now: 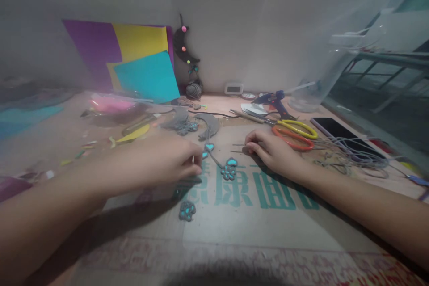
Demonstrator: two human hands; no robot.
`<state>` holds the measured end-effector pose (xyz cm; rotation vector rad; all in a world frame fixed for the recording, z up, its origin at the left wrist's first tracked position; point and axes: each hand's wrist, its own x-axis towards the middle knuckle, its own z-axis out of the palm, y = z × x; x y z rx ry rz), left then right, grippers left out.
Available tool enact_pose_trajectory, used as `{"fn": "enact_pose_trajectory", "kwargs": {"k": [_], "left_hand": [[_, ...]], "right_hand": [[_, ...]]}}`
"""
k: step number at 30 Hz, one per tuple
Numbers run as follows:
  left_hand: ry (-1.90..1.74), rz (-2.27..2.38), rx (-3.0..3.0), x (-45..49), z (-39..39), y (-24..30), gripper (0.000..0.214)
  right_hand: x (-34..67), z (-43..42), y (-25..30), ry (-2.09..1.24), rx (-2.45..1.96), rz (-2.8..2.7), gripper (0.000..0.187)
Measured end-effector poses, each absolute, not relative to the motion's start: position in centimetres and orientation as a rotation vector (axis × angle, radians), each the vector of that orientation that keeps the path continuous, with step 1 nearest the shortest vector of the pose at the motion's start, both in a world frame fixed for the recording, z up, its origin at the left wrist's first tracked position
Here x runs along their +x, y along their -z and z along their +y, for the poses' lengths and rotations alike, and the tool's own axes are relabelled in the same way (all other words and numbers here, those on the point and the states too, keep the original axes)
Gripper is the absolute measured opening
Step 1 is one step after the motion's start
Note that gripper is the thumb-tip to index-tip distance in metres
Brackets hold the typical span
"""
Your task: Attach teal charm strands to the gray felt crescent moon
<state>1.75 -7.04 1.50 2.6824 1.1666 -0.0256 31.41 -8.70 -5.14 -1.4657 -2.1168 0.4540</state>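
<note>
My left hand [187, 158] hovers low over the sheet, thumb and forefinger curled into a pinch; what lies between the tips is hidden. Right beside those fingertips are small grey-edged teal heart pieces [209, 147]. A grey cord links them to a grey crescent moon [208, 126] and a teal-padded paw charm [228, 171]. Another paw charm [187, 211] lies alone nearer me. My right hand [264, 148] rests with its fingers curled closed. Two thin dark lines stick out leftward from its fingertips; their kind I cannot make out.
Orange-and-yellow-handled scissors [295, 135] lie beyond my right hand, near a blue glue gun [275, 102]. At right are a phone [346, 137] and tangled grey cord [348, 156]. Coloured sheets [147, 76] and a decorated dark crescent [181, 44] stand against the wall.
</note>
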Motion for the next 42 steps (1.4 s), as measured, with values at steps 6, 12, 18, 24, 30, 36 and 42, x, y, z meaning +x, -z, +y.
{"fn": "enact_pose_trajectory", "kwargs": {"k": [6, 12, 18, 24, 30, 36, 42], "left_hand": [[-0.09, 1.121, 2.745, 3.1, -6.6, -0.3, 0.023], [-0.188, 0.679, 2.816, 5.1, -8.1, 1.3, 0.028], [-0.093, 0.512, 2.639, 5.0, -7.8, 0.7, 0.023], [-0.073, 0.717, 2.571, 4.0, -7.3, -1.4, 0.018], [-0.089, 0.927, 2.631, 4.0, -7.5, -1.0, 0.013], [-0.326, 1.077, 2.458, 4.7, -7.4, -0.9, 0.02], [-0.467, 0.879, 1.897, 5.5, -6.9, 0.3, 0.021]], "right_hand": [[31.3, -8.7, 5.1, -0.408, -1.434, -2.11, 0.011], [31.3, -8.7, 5.1, -0.334, -1.417, -2.125, 0.011], [31.2, -8.8, 4.9, -0.345, -1.389, -2.12, 0.01], [31.3, -9.0, 4.8, -0.397, -1.276, -2.132, 0.025], [31.5, -8.9, 4.8, -0.275, -1.242, -2.146, 0.012], [31.2, -9.0, 4.5, -0.239, -1.235, -2.132, 0.013], [31.4, -9.0, 4.7, -0.228, -1.185, -2.228, 0.02]]}}
